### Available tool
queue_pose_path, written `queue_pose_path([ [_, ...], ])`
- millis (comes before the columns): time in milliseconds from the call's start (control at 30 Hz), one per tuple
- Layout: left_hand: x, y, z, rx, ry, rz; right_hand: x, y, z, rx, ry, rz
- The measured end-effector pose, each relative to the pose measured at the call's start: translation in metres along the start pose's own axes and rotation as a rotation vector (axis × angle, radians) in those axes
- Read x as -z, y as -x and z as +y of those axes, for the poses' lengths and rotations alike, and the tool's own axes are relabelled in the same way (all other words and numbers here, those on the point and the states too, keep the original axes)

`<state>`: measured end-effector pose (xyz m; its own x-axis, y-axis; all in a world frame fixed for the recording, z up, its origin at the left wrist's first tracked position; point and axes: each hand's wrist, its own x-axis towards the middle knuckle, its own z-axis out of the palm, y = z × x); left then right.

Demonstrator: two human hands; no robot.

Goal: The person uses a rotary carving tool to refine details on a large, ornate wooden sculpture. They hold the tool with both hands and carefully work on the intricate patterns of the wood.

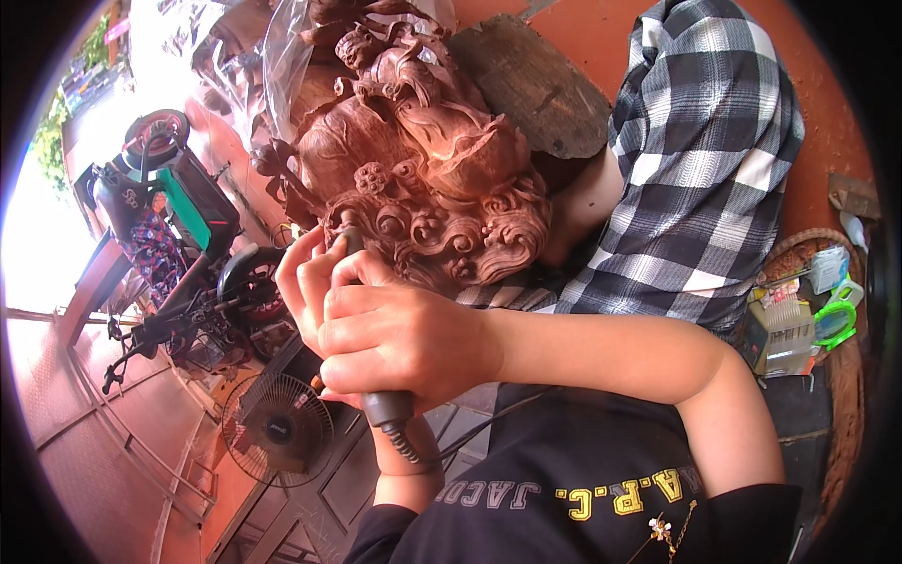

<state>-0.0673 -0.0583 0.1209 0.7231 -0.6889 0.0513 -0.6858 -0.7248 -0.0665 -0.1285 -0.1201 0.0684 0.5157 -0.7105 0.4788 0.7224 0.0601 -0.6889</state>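
Note:
A reddish-brown wood carving [404, 150] with figures, swirls and a rounded flower stands before me, close to my bent leg. My right hand [404, 338] is closed around the grey handpiece of a rotary tool [387, 408], with a coiled cable sleeve at its rear end. Its front end points at the lower left of the carving. Partly hidden behind the right hand, my left hand [305, 277] has its fingers bent around the front of the handpiece, close to the carved swirls. The tool's tip is hard to make out.
A weathered wooden board [531, 85] lies beyond the carving. At the left are a black desk fan [277, 423] and a parked motorbike [207, 301]. My leg in checked cloth [695, 160] is at the right, near a basket [850, 414] with small packages and a green-rimmed item.

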Motion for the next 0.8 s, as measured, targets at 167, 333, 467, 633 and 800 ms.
queue_pose_path([
  [167,0.003,0.000,0.006,0.063,0.136,-0.025,0.000,0.000,0.001,0.014,0.005,-0.021],
  [333,0.003,0.007,0.015,0.174,0.126,-0.045,0.006,0.008,-0.002,-0.029,-0.051,-0.055],
  [467,0.005,0.010,0.002,0.087,0.128,-0.063,-0.010,0.011,-0.008,-0.073,-0.044,-0.042],
  [633,0.002,0.007,-0.016,-0.118,0.220,-0.002,-0.025,0.006,-0.015,-0.093,0.026,-0.028],
  [800,0.006,0.000,-0.010,-0.076,0.278,-0.002,-0.023,0.001,-0.017,-0.068,0.107,-0.049],
])
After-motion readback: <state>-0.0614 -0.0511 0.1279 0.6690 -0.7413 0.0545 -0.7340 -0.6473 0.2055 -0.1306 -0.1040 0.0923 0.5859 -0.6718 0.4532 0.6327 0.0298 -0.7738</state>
